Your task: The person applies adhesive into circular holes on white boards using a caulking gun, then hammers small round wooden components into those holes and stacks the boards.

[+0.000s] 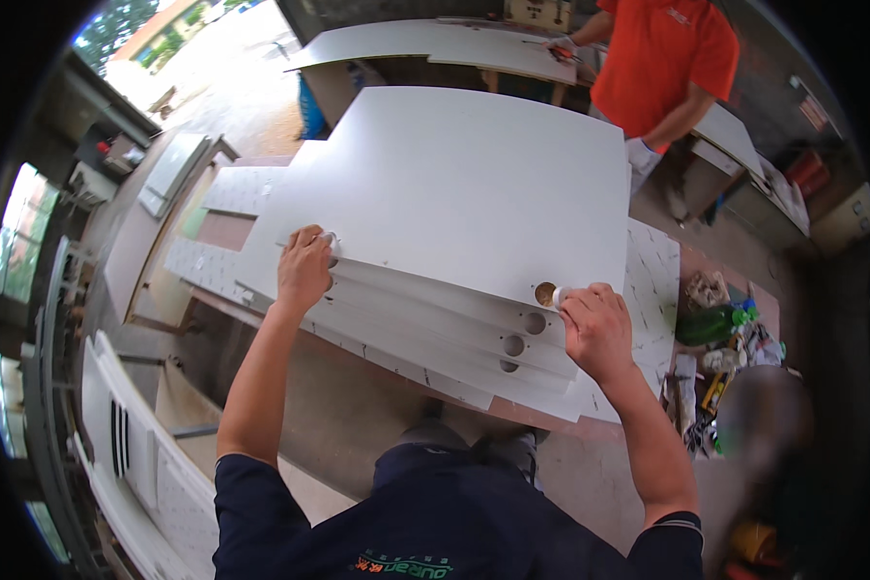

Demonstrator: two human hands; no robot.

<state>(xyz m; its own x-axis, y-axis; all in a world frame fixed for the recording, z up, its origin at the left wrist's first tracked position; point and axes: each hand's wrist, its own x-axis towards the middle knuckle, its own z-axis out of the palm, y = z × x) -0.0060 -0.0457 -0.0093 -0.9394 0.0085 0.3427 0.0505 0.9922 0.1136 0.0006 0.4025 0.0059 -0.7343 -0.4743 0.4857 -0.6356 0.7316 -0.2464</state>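
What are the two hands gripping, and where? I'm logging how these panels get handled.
Both grip the top white panel of the stack by its near edge: the left hand at the left corner, the right hand beside a round hole.

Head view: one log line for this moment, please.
left hand: gripping top white panel near edge, left | right hand: gripping same edge beside round hole | panel atop stacked panels

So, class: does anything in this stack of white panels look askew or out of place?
Yes. The white panels are fanned, not squared: their near edges step back, so the round holes lie staggered. The top panel sits skewed under both hands.
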